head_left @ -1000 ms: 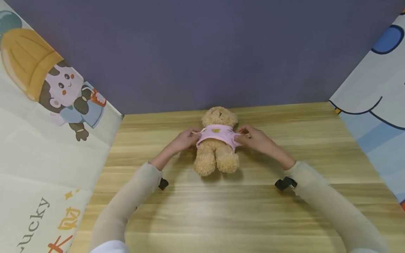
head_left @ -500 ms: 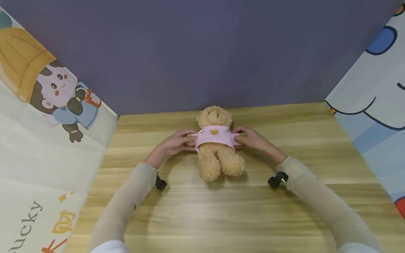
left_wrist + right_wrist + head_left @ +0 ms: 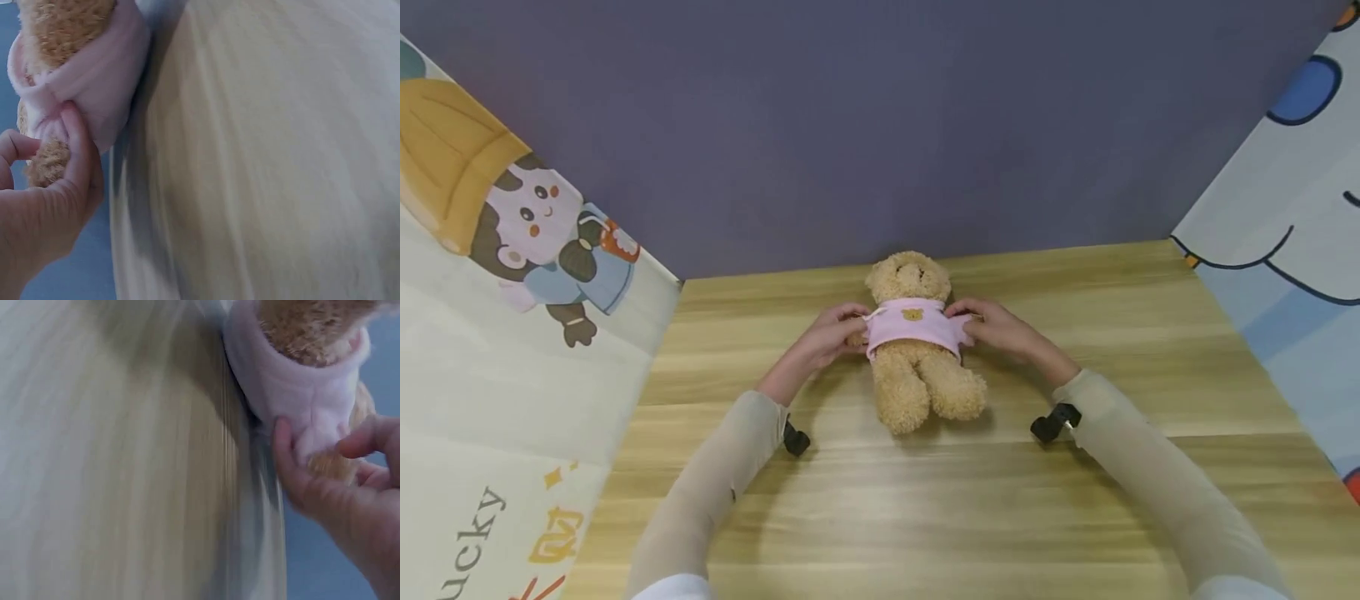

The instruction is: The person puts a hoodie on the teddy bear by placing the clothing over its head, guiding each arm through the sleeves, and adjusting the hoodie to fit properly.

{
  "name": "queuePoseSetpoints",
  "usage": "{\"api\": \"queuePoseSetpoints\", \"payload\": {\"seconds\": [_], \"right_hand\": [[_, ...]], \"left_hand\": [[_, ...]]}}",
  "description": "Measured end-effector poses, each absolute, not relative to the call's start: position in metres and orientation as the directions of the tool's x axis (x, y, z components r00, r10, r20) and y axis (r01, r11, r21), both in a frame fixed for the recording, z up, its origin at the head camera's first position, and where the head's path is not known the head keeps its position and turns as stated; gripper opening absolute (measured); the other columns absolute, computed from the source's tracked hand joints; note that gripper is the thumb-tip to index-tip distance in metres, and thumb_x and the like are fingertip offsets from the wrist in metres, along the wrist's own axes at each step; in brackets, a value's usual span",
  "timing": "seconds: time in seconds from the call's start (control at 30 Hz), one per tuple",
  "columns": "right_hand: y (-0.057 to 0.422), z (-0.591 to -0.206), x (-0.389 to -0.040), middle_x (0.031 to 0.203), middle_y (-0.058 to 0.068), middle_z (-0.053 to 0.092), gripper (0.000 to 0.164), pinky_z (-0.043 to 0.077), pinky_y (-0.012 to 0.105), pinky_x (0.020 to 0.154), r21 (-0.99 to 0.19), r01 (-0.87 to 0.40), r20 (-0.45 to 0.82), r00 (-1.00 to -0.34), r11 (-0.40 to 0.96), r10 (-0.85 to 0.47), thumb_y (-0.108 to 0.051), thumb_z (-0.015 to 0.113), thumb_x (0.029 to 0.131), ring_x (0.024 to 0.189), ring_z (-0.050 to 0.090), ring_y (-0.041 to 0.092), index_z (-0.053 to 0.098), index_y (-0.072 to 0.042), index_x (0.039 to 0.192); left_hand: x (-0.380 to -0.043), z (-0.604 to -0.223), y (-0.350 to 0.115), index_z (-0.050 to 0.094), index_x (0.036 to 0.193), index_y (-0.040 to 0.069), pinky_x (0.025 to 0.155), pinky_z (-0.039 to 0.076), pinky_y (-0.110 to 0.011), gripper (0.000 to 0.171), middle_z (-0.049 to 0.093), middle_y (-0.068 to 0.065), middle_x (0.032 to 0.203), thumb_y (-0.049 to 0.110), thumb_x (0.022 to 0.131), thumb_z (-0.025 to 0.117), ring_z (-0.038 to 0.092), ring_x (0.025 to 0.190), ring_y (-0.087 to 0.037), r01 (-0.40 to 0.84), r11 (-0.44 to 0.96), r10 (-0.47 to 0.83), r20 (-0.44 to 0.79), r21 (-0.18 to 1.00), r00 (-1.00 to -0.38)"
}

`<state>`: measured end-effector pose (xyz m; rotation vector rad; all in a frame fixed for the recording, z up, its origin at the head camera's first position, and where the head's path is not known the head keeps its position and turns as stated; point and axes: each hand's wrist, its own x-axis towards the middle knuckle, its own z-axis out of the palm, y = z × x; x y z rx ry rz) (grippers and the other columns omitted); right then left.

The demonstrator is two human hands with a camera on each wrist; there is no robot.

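A tan teddy bear (image 3: 928, 383) lies on its back on the wooden table, head toward the far wall. It wears a pink shirt (image 3: 910, 323) with a small bear-face badge on the chest. At the bear's arm on the left side, my left hand (image 3: 829, 335) grips the pink sleeve (image 3: 55, 130), with the fuzzy paw (image 3: 49, 164) showing between thumb and fingers. On the opposite side my right hand (image 3: 1006, 330) holds the other sleeve (image 3: 310, 442) and arm, fingertips against the shirt's side.
The wood-grain table (image 3: 880, 517) reaches back to a dark purple-grey wall (image 3: 880, 125). Printed cartoon panels border it, a left panel (image 3: 445, 358) with lettering and a right panel (image 3: 1300, 183). Each wrist carries a small black camera, such as the right one (image 3: 1054, 422).
The bear's legs have swung a little to the right, and its feet sit slightly nearer. My left hand has closed in around the bear's arm; my right hand keeps hold of the other sleeve.
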<state>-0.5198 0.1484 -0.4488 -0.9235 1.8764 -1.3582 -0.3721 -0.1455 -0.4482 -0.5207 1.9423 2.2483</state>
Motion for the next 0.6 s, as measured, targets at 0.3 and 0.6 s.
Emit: {"api": "queuePoseSetpoints", "payload": {"seconds": [0.3,0.6], "right_hand": [[0.163,-0.45,-0.506,0.123,0.018,0.059,0.016,0.057,0.031,0.091,-0.898,-0.409,0.183,-0.68,0.161,-0.71,-0.003,0.068,0.095,0.108,0.066,0.024,0.059,0.001,0.108],[0.153,-0.455,-0.498,0.108,0.022,0.067,0.014,0.06,0.043,0.081,-0.616,-0.727,0.434,-0.634,0.302,-0.64,0.001,0.07,0.093,0.094,0.068,0.035,0.073,0.003,0.106]], "left_hand": [[-0.363,-0.451,-0.15,0.054,0.129,-0.001,0.08,0.06,-0.037,0.037,0.052,-0.012,0.118,-0.004,0.092,0.053,0.059,0.093,-0.021,-0.31,-0.204,-0.159,-0.344,0.929,-0.926],[-0.36,-0.454,-0.144,0.057,0.114,0.001,0.081,0.061,-0.037,0.029,0.052,-0.01,0.117,-0.012,0.09,0.051,0.059,0.092,-0.018,-0.242,-0.201,-0.117,-0.268,0.949,-0.956]]}}
